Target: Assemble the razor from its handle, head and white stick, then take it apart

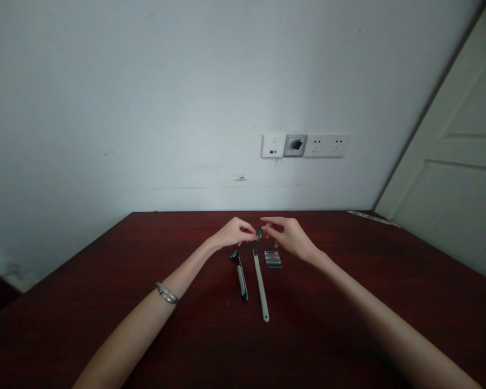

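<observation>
A small green-and-black razor cartridge [259, 235] is held just above the table, pinched at its left side by the fingers of my left hand [238, 232]. My right hand [285, 233] is close on its other side, thumb and forefinger apart; whether a fingertip touches the cartridge I cannot tell. Below my left hand lies a razor [242, 278] with a grey and black handle and a green head. Beside it rests a long pale stick-like handle [261, 286] with a dark far end. A clear plastic case [272, 259] sits under my right hand.
The dark red wooden table [202, 335] meets a white wall [186, 108] at its back edge. Sockets [324, 146] and a switch plate are on that wall. A pale panelled door [457, 178] stands at the right, and a patterned strip [372, 218] lies by the back right corner.
</observation>
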A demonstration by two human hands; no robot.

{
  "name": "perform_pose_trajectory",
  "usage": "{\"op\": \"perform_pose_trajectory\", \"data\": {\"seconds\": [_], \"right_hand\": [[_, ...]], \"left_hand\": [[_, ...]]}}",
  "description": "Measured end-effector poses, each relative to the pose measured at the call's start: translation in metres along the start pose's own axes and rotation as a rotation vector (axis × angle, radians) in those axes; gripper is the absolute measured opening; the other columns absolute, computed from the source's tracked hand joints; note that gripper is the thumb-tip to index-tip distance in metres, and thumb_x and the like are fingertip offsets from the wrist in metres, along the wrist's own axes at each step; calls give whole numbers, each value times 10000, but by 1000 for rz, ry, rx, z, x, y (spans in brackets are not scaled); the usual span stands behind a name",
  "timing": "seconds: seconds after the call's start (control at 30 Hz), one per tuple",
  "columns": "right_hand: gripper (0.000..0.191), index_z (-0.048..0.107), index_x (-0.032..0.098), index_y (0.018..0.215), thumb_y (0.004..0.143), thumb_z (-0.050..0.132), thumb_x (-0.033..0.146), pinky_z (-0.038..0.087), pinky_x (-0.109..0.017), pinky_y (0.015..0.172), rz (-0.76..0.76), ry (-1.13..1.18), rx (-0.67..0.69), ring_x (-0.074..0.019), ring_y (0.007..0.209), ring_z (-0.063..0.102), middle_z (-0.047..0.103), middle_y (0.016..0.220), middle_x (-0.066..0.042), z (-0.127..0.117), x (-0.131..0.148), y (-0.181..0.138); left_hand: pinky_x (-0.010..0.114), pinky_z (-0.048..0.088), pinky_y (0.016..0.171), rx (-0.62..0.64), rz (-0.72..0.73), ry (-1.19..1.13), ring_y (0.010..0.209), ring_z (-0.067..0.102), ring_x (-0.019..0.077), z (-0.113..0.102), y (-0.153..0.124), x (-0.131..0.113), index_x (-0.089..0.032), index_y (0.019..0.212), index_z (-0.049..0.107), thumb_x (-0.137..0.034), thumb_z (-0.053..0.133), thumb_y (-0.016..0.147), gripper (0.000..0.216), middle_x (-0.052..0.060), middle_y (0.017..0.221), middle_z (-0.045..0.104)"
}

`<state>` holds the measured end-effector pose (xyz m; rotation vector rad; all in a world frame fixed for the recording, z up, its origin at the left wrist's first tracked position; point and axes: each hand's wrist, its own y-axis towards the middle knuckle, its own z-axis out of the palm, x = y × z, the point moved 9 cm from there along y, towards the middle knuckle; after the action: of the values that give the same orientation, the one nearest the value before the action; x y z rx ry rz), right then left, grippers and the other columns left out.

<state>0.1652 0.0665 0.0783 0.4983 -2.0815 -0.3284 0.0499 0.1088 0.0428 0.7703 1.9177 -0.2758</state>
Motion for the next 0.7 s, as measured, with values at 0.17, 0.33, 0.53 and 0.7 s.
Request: {"op": "perform_pose_trajectory", "data": {"seconds": [0.17,0.33,0.53,0.7], "right_hand": [[275,692,160,937,799,563,360,485,-258,454,-57,-95,-188,-135,478,573,692,741,-58,-27,4,1],[188,697,183,867,797,585,316,496,-301,678,-226,-245,-230,-181,705,634,700,821,-68,-21,23,-4],[195,678,184,904,796,596,324,482,-300,695,-249,-334,-230,-180,717,621,688,814,-68,-13,26,-9],[182,674,190,904,801,593,317,484,-294,705,-230,-350,-237,-183,707,630,690,828,-65,-12,21,-8]], "left_hand": [[199,297,390,-241,-60,-269,401,378,46,-16,1,8,-97,753,697,-367,715,640,294,-23,508,502],[189,285,387,-307,-83,-530,417,341,38,-8,0,8,-100,788,684,-375,744,615,330,-52,497,415],[187,275,402,-364,-99,-629,447,345,44,-1,-2,4,-97,768,687,-364,759,583,332,-50,487,414],[191,281,420,-426,-132,-663,456,343,45,3,-5,8,-103,754,691,-345,759,570,312,-51,487,417]]}}
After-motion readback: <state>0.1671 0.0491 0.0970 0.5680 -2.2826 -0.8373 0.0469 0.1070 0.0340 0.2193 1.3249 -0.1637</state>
